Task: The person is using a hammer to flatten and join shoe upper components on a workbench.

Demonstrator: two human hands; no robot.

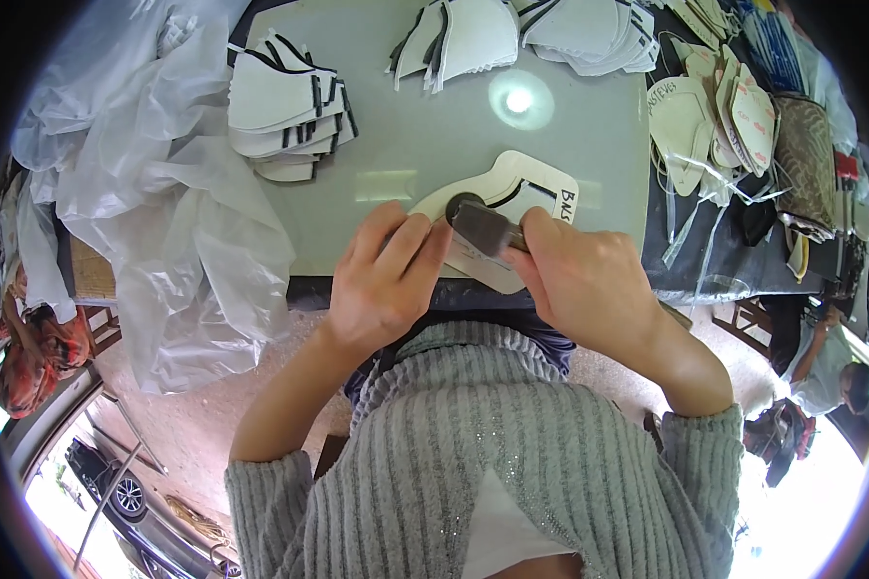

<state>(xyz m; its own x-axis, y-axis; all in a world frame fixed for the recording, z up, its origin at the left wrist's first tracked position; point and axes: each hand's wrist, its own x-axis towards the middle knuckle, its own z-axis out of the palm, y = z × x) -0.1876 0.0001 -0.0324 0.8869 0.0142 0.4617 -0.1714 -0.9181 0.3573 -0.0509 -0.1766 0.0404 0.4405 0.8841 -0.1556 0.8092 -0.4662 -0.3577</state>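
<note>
A cream, curved template [562, 178] lies at the table's near edge, with a white cut piece with black edging [526, 199] on top of it. My right hand [584, 275] grips a small hammer [483, 227], its dark head down over the piece's left part. Whether the head touches the piece cannot be told. On the template's left side, my left hand [386, 270] has its fingers bent and pressed together at the piece's edge, close beside the hammer head. The fingertips are partly hidden.
White black-edged pieces are stacked at the table's left [285, 111], with more stacks along the back [468, 39]. Crumpled clear plastic sheeting [183, 222] hangs over the left side. Cream templates with strings [686, 125] and a patterned pouch [804, 159] lie at right.
</note>
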